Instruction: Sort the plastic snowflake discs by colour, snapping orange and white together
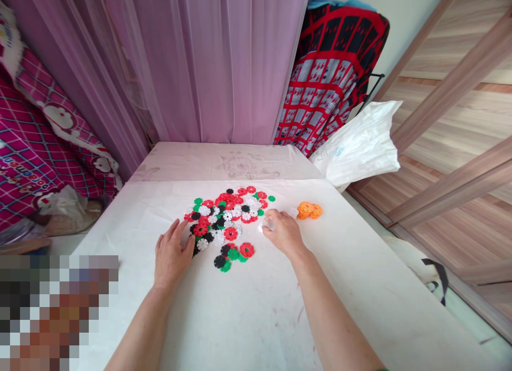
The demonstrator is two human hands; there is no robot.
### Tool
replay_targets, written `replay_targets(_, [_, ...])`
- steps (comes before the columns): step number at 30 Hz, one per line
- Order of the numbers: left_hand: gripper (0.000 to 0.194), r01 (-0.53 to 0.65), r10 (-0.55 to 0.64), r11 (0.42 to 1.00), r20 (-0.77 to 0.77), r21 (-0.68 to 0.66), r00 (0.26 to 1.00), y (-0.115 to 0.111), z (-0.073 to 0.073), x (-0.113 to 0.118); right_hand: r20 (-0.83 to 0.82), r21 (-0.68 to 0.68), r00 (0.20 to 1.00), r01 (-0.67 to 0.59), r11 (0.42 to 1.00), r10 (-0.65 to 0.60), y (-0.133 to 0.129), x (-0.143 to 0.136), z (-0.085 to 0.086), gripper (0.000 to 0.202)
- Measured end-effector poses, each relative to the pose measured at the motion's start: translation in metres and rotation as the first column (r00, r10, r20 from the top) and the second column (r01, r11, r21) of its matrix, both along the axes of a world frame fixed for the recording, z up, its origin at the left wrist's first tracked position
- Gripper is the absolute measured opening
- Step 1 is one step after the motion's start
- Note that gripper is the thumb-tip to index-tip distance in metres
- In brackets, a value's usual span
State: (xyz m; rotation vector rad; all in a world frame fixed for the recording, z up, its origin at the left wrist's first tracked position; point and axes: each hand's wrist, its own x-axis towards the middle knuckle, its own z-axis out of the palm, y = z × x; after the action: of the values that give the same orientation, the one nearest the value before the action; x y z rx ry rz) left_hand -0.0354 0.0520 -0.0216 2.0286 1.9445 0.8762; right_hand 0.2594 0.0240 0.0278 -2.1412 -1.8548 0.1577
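Observation:
A mixed heap of small flower-shaped plastic discs point(231, 233) lies on the white-covered table, in red, white, black and green. My left hand point(173, 253) rests at the heap's left edge, fingers spread and touching the nearest discs. To the right of the heap, my right hand point(282, 230) has its fingers curled together around a white disc point(262, 225), mostly hidden by the fingertips. Just beyond that hand sits a small group of orange discs point(309, 210), apart from the heap. A few green, black and red discs point(232, 253) lie at the near side.
The table's white cover point(236, 317) has faint reddish marks. A white plastic bag point(360, 144) stands by the far right corner. Purple curtains point(224, 62) hang behind, with a red patterned cloth point(320, 88) beside them. Wooden panels point(452, 115) line the right.

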Motion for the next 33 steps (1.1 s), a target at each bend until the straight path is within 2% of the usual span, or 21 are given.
replay_targets(14, [0.045,0.005,-0.005,1.0,-0.006,0.004,1.0,0.0,-0.001,0.0,0.078,-0.023,0.996,-0.039,0.999,0.041,0.0,-0.001,-0.007,0.036])
replay_targets(22, [0.043,0.002,-0.001,1.0,-0.017,0.015,1.0,0.001,-0.002,-0.001,0.029,-0.053,0.997,-0.065,0.996,0.066,0.001,0.001,-0.01,0.028])
replay_targets(27, [0.043,0.004,-0.004,1.0,-0.016,-0.013,1.0,-0.001,0.0,0.001,0.026,0.008,0.997,-0.077,0.997,0.077,-0.001,-0.002,-0.007,0.033])
replay_targets(30, [0.044,0.006,-0.007,1.0,-0.022,-0.017,1.0,-0.001,0.001,0.001,-0.006,0.07,0.987,-0.157,0.985,0.158,-0.001,-0.017,-0.006,0.026])
replay_targets(33, [0.043,0.01,-0.01,1.0,-0.011,-0.005,1.0,0.0,0.0,0.0,-0.042,0.112,0.94,-0.331,0.937,0.337,-0.002,-0.043,-0.01,0.027])
